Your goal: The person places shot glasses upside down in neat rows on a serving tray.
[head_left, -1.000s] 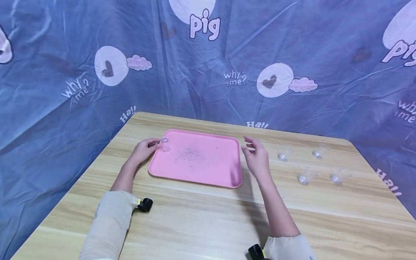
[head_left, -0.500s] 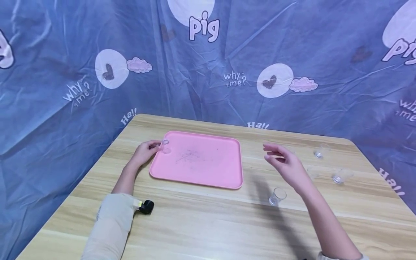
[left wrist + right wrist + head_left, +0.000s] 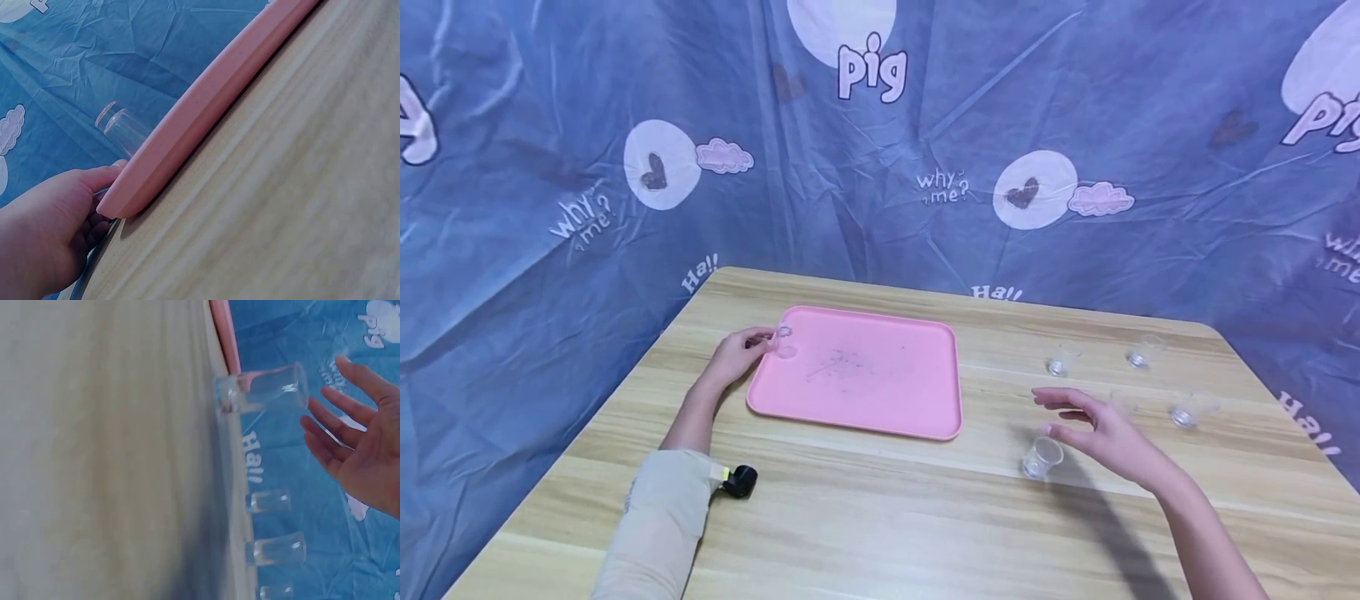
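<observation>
In the head view my left hand (image 3: 741,354) is at the left end of a pink tray (image 3: 865,417). The left wrist view has its thumb over the tray's rim (image 3: 187,115) and the other fingers curled at the outer side, pinching the edge. Just inside that rim a small clear glass (image 3: 128,128) stands bottom up, close to the thumb. My right hand (image 3: 1101,429) is above the table with fingers spread and nothing in them. Right by its thumb stands an upright shot glass (image 3: 1042,458); the right wrist view has the fingertips just off the rim of this glass (image 3: 269,390).
Several more clear shot glasses stand to the right on the wooden table (image 3: 880,517), among them a back-left glass (image 3: 1060,360), a far glass (image 3: 1144,352) and a right-hand glass (image 3: 1187,412). Another is partly behind my right hand. A blue printed cloth (image 3: 850,208) hangs behind.
My right hand has moved from beside the tray's right end, rightward and then nearer, down to the closest shot glass. The left hand, tray and upturned glass stay put.
</observation>
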Demonstrator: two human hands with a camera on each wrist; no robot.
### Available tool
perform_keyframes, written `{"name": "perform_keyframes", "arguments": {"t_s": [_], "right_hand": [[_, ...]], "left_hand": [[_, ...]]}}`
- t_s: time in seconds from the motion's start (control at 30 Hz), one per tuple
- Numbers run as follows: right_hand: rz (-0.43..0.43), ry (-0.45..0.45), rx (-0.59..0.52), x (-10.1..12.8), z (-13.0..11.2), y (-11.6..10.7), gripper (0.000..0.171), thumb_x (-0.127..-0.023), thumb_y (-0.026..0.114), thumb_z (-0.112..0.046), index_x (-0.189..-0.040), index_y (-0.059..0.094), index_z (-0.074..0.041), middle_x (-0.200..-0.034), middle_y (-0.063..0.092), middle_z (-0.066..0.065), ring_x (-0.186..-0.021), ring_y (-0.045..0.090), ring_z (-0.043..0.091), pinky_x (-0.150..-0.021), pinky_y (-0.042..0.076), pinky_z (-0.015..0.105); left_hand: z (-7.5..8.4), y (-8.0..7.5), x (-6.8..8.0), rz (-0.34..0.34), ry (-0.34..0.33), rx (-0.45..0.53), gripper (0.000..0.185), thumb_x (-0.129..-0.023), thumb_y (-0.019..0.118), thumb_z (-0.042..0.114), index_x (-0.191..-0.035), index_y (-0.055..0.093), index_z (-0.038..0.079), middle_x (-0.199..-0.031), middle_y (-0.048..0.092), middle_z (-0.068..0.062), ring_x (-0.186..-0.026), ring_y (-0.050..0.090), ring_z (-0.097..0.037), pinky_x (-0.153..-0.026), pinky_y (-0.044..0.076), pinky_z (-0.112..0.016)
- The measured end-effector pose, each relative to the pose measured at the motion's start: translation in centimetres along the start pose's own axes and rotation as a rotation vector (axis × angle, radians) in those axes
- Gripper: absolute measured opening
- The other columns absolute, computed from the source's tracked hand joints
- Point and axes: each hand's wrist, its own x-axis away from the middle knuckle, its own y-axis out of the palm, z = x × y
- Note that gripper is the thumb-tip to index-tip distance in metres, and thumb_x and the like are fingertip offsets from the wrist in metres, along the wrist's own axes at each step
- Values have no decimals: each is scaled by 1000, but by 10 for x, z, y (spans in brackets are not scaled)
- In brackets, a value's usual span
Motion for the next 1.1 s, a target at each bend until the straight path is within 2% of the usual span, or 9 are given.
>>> {"name": "perform_keyframes", "arguments": {"t_s": [0.13, 0.3, 0.53, 0.67, 0.87, 1.1], "right_hand": [[-69, 24, -14, 8, 9, 1, 41, -85, 65, -11, -123, 53, 0, -120, 56, 11, -106, 53, 13, -85, 43, 20], [-155, 69, -85, 18, 19, 1, 48, -87, 63, -11, -130, 46, 1, -122, 52, 19, -106, 53, 18, -83, 46, 27], [-250, 55, -215, 29, 31, 8, 55, -84, 64, -5, -131, 39, 7, -121, 46, 27, -105, 51, 7, -83, 46, 25], [-238, 55, -232, 32, 36, 13, 54, -82, 66, -4, -128, 40, 8, -117, 50, 23, -103, 52, 6, -83, 46, 23], [-206, 58, -238, 33, 41, 21, 49, -80, 67, -2, -124, 46, 7, -110, 56, 11, -88, 57, 15, -74, 48, 24], [-204, 42, -234, 33, 43, 28, 39, -81, 67, -3, -118, 54, 2, -102, 59, 8, -74, 56, 12, -63, 47, 25]], "left_hand": [[0, 0, 0, -6, -4, -7, 33, -93, 53, 14, -122, 55, -3, -103, 59, -21, -96, 53, -33, -88, 40, -45], [1, 1, 0, -1, -12, -2, 33, -93, 53, 13, -122, 55, -3, -102, 59, -21, -96, 53, -33, -88, 40, -45], [0, 1, 0, -2, -22, -1, 34, -93, 53, 14, -122, 55, -3, -105, 59, -22, -98, 53, -33, -89, 40, -45], [0, 1, 0, 0, -13, -5, 34, -93, 53, 15, -122, 55, -3, -104, 59, -22, -98, 53, -34, -89, 40, -45], [0, 0, 2, 4, -13, -3, 34, -93, 53, 15, -122, 55, -3, -105, 60, -22, -100, 53, -35, -91, 39, -45], [1, 0, 1, 0, -22, -13, 34, -93, 53, 15, -123, 55, -3, -106, 59, -23, -100, 53, -35, -91, 38, -45]]}}
